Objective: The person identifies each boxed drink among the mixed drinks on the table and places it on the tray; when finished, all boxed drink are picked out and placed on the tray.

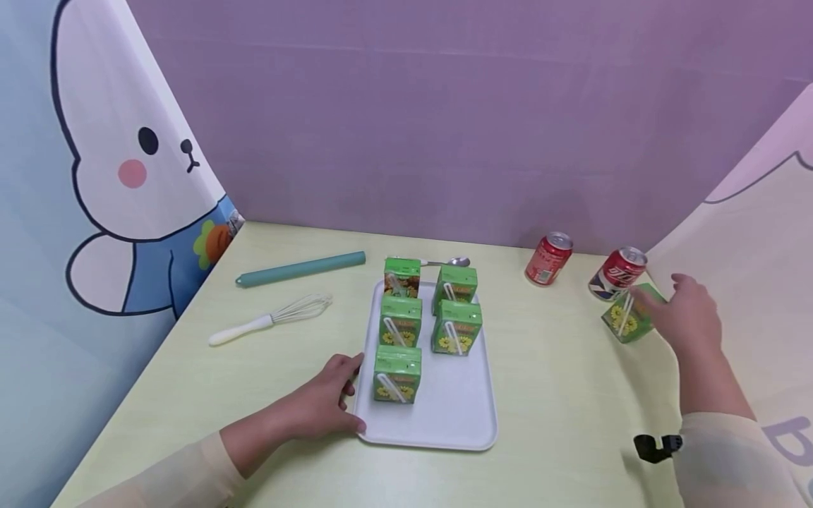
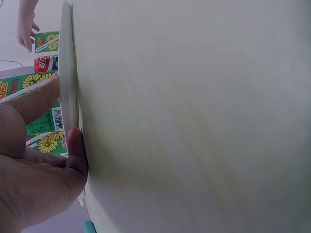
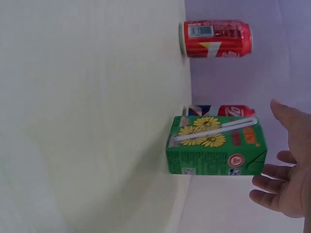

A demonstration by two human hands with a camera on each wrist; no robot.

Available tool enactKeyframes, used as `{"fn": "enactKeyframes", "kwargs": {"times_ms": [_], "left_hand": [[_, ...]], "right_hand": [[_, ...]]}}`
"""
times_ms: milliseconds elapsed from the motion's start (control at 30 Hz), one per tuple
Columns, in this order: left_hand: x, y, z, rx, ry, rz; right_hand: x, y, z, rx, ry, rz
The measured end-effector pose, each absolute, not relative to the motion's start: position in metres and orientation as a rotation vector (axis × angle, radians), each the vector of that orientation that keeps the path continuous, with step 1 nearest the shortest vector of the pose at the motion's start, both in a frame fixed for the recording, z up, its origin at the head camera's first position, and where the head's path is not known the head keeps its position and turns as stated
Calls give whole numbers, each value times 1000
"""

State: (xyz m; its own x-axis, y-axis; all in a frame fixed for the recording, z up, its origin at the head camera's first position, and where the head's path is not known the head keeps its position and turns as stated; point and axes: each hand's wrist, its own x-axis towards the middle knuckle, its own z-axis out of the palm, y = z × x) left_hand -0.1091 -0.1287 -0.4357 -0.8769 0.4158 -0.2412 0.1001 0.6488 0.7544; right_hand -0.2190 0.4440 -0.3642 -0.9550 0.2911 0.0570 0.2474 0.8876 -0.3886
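Note:
On the left, my left hand (image 1: 327, 402) grips the left edge of a white tray (image 1: 451, 409). In the left wrist view its thumb (image 2: 41, 99) lies on the tray's rim and a finger (image 2: 75, 145) is curled low against the outer side. Several green drink cartons (image 1: 396, 374) with straws stand in two columns on the tray. At the far right, my right hand (image 1: 689, 314) is spread just over another green drink carton (image 3: 216, 145) on the table. A gap shows between its fingers and that carton in the right wrist view.
Two red cola cans (image 1: 549, 259) (image 1: 618, 273) stand at the back right, one just behind the single carton. A teal rolling pin (image 1: 301, 269) and a white-handled whisk (image 1: 269, 321) lie left of the tray. Behind the tray is a spoon (image 1: 459, 262).

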Motion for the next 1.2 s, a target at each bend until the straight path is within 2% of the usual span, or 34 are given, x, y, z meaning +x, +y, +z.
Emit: {"fn": "enactKeyframes", "kwargs": {"times_ms": [567, 933, 1200], "left_hand": [[-110, -128, -435, 391, 2471, 1093], [-111, -128, -436, 399, 2470, 1093], [-111, -129, -438, 402, 2470, 1093]], "right_hand": [[-228, 470, -405, -535, -3119, 772], [-223, 464, -403, -508, -3056, 771], [-222, 445, -394, -362, -3043, 709]]}}
